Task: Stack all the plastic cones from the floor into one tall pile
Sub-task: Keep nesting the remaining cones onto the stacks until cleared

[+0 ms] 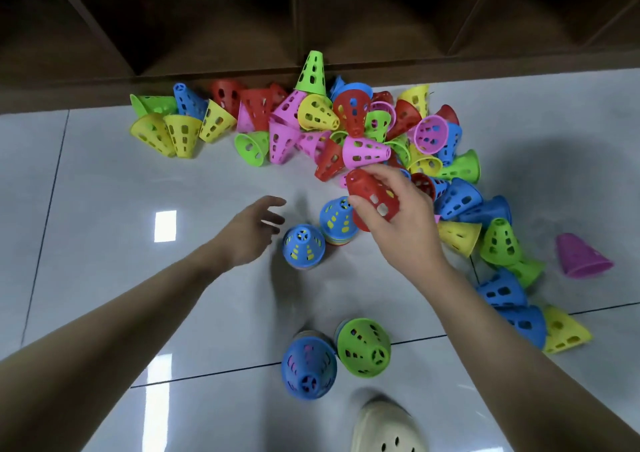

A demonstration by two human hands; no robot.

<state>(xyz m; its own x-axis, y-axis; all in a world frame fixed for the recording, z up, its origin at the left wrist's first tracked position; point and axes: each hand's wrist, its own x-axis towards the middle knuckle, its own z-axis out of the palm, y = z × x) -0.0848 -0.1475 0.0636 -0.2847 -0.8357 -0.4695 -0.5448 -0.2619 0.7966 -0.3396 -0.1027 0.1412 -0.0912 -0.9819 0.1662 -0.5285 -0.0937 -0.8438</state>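
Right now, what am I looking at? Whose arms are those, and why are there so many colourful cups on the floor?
Those are a person's own arms. A camera on their head looks down, so you see what they see. The cups are plastic cones with holes. A big jumbled heap of cones lies on the shiny tiled floor beside a wooden shelf. The right hand grips a red cone, just above a blue-topped stack. The left hand is open, near another blue-topped stack. Two more stacks, one blue on top and one green, stand closer, by the person's pale shoe.
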